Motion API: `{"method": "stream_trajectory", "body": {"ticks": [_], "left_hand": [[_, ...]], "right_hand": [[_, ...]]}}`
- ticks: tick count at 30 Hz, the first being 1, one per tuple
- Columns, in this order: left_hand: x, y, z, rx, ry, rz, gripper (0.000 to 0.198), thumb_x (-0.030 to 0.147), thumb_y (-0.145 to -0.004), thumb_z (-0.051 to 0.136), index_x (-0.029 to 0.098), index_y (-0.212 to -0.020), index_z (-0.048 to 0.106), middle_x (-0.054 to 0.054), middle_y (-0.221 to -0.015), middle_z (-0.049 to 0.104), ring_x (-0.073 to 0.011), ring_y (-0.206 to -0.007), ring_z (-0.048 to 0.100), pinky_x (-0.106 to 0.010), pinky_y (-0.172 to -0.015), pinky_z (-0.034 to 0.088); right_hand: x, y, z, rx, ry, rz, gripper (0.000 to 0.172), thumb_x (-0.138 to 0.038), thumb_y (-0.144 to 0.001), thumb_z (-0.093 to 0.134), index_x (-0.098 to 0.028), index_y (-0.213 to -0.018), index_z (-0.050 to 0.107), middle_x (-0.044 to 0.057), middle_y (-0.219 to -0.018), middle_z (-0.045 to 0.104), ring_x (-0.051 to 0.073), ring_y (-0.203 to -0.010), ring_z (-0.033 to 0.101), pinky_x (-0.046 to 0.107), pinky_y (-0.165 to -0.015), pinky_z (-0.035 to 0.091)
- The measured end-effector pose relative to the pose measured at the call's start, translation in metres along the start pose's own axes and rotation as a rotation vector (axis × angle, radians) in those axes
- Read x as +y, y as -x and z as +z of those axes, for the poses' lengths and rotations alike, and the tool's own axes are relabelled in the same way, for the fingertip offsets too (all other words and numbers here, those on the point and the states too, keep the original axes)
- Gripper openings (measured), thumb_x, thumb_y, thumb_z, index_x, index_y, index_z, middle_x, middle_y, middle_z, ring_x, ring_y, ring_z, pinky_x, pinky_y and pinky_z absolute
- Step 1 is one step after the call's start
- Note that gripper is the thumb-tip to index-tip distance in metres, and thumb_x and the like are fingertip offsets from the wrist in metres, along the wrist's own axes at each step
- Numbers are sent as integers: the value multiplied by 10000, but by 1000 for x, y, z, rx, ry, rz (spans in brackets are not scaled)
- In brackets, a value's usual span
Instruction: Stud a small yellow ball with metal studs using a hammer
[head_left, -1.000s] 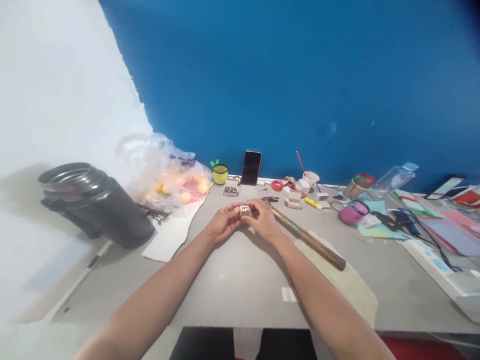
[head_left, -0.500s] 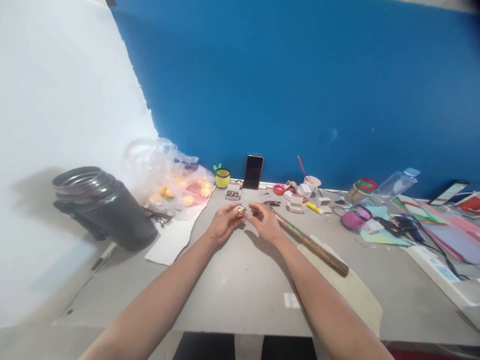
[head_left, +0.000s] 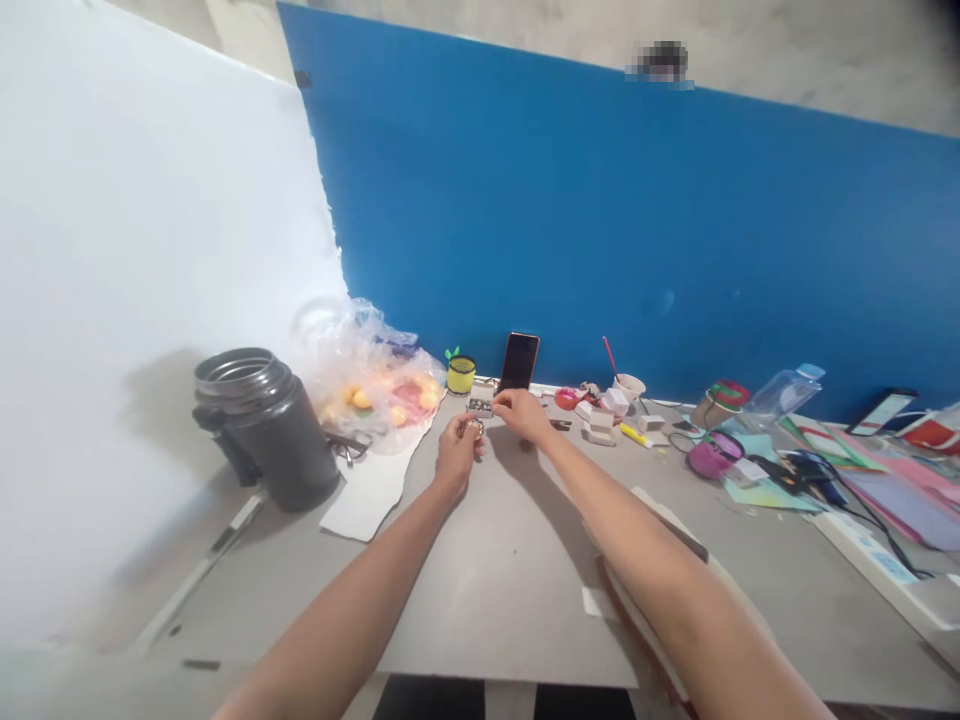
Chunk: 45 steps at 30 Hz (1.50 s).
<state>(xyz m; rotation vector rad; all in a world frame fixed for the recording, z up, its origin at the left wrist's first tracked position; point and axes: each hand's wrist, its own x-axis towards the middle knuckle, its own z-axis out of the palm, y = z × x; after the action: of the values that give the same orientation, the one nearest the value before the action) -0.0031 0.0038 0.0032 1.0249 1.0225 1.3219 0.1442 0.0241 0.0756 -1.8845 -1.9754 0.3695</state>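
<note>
My left hand (head_left: 454,452) is closed around a small, shiny metallic piece (head_left: 474,428), which looks like a rounded cluster. Beyond it, my right hand (head_left: 526,416) reaches over the table, fingertips pinched together at the right edge of a small open box (head_left: 480,407). Several little dark, shiny pieces sit inside that box. Whatever the right fingertips may hold is too small to make out. Under the right forearm lies a claw hammer (head_left: 559,425), its handle largely hidden by the arm.
A dark wide-mouthed flask (head_left: 289,440) and a plastic bag (head_left: 375,375) with yellow-orange things stand left. A phone (head_left: 520,361) leans on the blue partition (head_left: 600,230). Rightward are small white boxes (head_left: 600,426), a yellow tube (head_left: 635,435), a paper cup (head_left: 628,387) and a power strip (head_left: 862,545).
My right hand has moved away from the metallic piece, forward to the small box. The left hand keeps the piece. The view has tilted up, showing the partition's top.
</note>
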Motion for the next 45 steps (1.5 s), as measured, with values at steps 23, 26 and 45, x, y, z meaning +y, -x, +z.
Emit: {"method": "stream_trajectory", "body": {"ticks": [23,26,45], "left_hand": [[3,-2,-2,23,5,9,349,387,-758,736,154,-998,637,0,-743,635,-104,-517,580,-214,-463,435],[2,-4,-3,26,8,7,376,399,-752,745,151,-1009,632,3,-734,626,-114,-527,594,-217,-461,437],[3,-6,-4,9,-9,-5,435,438,-732,768,155,-1034,631,10,-758,626,-108,-528,591,-216,-445,430]], "right_hand": [[-51,-69,23,-208,387,96,394,-197,-823,746,-169,-1215,739,190,-1249,744,307,-1181,709,375,-923,554],[-51,-69,25,-186,364,108,404,-186,-838,726,-183,-1241,729,183,-1264,739,299,-1197,702,369,-922,553],[-43,-66,33,-121,282,132,396,-199,-917,642,-156,-1307,692,197,-1344,694,285,-1236,678,367,-960,546]]}}
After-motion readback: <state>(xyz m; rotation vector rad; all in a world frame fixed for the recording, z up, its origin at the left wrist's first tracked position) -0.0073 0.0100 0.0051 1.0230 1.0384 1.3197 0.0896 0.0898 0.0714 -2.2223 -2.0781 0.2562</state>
